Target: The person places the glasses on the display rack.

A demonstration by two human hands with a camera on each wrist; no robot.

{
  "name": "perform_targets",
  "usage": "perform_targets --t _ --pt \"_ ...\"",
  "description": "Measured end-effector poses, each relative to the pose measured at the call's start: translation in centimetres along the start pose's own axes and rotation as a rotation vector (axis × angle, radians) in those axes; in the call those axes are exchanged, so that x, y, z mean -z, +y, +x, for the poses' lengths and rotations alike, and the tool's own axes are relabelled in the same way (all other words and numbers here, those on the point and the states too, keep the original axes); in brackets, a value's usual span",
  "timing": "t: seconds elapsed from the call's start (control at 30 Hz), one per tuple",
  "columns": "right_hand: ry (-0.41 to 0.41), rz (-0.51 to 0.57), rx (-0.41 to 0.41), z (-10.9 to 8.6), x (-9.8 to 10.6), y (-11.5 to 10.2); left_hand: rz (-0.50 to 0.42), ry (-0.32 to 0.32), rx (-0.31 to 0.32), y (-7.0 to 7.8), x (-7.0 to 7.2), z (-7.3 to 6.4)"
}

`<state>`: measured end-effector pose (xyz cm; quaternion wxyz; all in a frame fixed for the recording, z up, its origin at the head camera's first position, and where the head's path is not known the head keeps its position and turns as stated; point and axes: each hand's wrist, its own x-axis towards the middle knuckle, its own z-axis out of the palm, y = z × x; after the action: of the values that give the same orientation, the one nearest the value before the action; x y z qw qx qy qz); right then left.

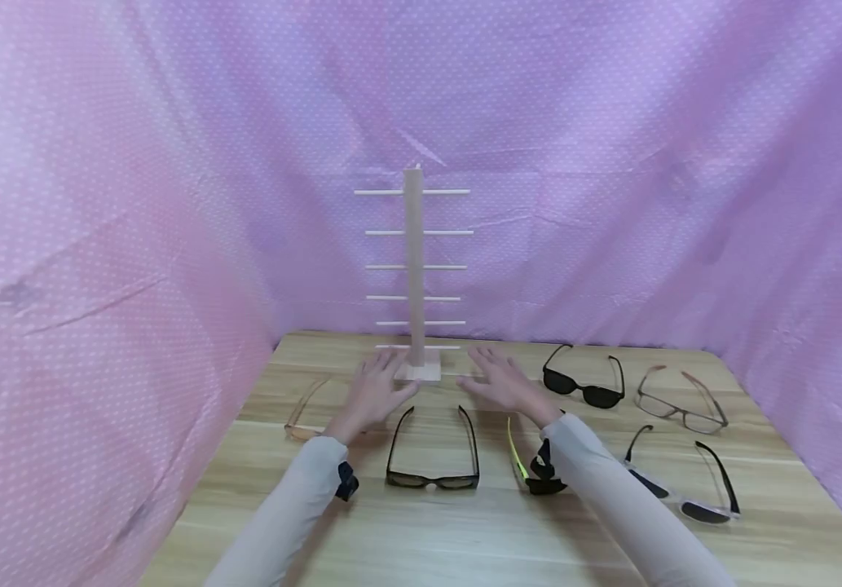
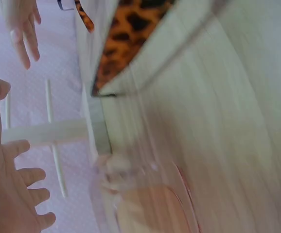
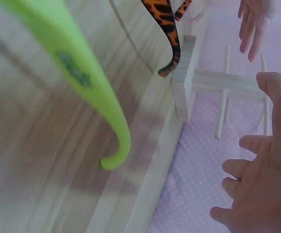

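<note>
My left hand reaches over the table just left of a wooden eyewear stand, fingers spread and holding nothing. To the stand's right, my right hand is likewise spread and bare. Between my forearms lie dark-fronted glasses, temples unfolded toward the stand; their tortoiseshell temple shows large in the left wrist view. Clear orange-tinted glasses lie beside my left wrist, partly covered by it. Lime-green-templed sunglasses are partly hidden under my right forearm; the green temple fills the right wrist view.
On the right side lie black sunglasses, thin-framed clear glasses and white-fronted sunglasses, all unfolded. The stand carries several bare pegs on both sides. A pink dotted cloth hangs around the wooden table.
</note>
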<state>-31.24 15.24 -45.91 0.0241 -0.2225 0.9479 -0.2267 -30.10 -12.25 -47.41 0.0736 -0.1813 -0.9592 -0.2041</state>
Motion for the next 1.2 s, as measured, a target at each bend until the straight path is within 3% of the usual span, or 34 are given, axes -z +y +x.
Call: perform_targets --t 0.1,0.57,0.93,1.2 --pt "-0.032 -0.008 0.0 0.5 -0.4 -0.1 0.016 0.0 -0.003 -0.6 0.1 0.2" --pt "-0.097 -0.051 0.008 3.0 -1.8 -0.8 0.045 -0.113 0.068 -3.4 -0.6 1.9" --pt "-0.139 -0.057 -0.037 4.9 -3.3 -0.9 0.059 -0.172 0.128 -4.1 -1.8 2.4" --pt "-0.174 -0.049 -0.051 5.8 -4.0 -1.2 0.092 -0.164 0.102 -3.8 -2.3 3.1"
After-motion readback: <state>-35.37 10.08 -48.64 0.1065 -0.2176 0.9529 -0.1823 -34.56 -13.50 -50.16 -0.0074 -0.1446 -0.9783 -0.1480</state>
